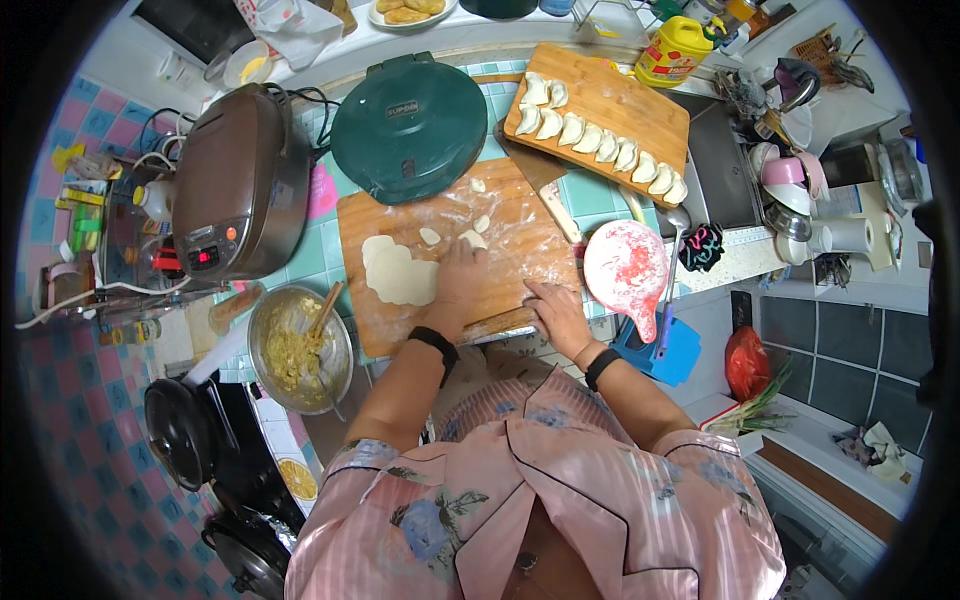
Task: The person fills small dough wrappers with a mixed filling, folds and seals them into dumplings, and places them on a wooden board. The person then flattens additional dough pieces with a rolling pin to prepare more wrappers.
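My left hand [462,276] is palm down on the floured wooden board [517,259], its fingertips at a small dough piece [472,239]; the blurred fingers hide what lies under them. Beside it on the left, thin round dough wrappers [397,271] overlap one another. Several dough lumps lie farther up, among them a flattened one [430,236] and a small one [477,184]. My right hand [559,313] rests on the board's near right edge, fingers apart, holding nothing visible. A cleaver with a pale handle [559,213] lies along the board's right side.
Filled dumplings [592,139] sit in rows on a second wooden board [622,97]. A green electric griddle [412,127] overlaps the far board edge. Left stand a rice cooker [229,180] and a metal bowl of filling [296,349] with chopsticks. A floury pink-handled strainer or scoop [627,259] lies right.
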The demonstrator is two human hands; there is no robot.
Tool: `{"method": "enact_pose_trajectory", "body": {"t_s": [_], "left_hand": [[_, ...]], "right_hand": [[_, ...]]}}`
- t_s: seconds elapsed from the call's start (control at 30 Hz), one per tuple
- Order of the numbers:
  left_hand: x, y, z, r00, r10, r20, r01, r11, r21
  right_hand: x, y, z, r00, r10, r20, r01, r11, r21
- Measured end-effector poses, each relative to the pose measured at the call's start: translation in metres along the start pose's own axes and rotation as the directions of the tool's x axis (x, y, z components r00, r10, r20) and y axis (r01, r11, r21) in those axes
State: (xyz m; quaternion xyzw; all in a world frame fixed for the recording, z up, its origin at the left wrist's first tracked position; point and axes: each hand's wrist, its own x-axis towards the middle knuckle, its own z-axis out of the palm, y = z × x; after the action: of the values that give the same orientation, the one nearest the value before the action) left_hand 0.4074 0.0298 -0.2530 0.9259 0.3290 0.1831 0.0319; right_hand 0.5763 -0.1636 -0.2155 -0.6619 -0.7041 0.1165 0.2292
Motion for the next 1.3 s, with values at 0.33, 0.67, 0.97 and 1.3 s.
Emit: {"method": "enact_pose_trajectory", "body": {"t_s": [0.33, 0.67, 0.97, 1.3], "left_hand": [[-0.024, 0.072, -0.052, 0.807, -0.404, 0.43, 0.579, 0.686, -0.442], [-0.045, 0.046, -0.039, 0.81, -0.336, 0.48, 0.534, 0.761, -0.368], [-0.03, 0.035, -0.036, 0.788, -0.398, 0.47, 0.56, 0.781, -0.278], [-0.019, 0.054, -0.041, 0.764, -0.379, 0.522, 0.561, 0.79, -0.247]], "right_hand": [[0.007, 0.011, -0.024, 0.992, 0.047, 0.116, -0.069, 0.98, 0.188], [0.077, -0.02, 0.019, 0.984, 0.175, -0.041, -0.179, 0.967, -0.179], [0.068, -0.019, 0.023, 0.975, 0.221, -0.033, -0.224, 0.963, -0.149], [0.096, -0.016, 0.035, 0.963, 0.269, -0.018, -0.268, 0.947, -0.176]]}}
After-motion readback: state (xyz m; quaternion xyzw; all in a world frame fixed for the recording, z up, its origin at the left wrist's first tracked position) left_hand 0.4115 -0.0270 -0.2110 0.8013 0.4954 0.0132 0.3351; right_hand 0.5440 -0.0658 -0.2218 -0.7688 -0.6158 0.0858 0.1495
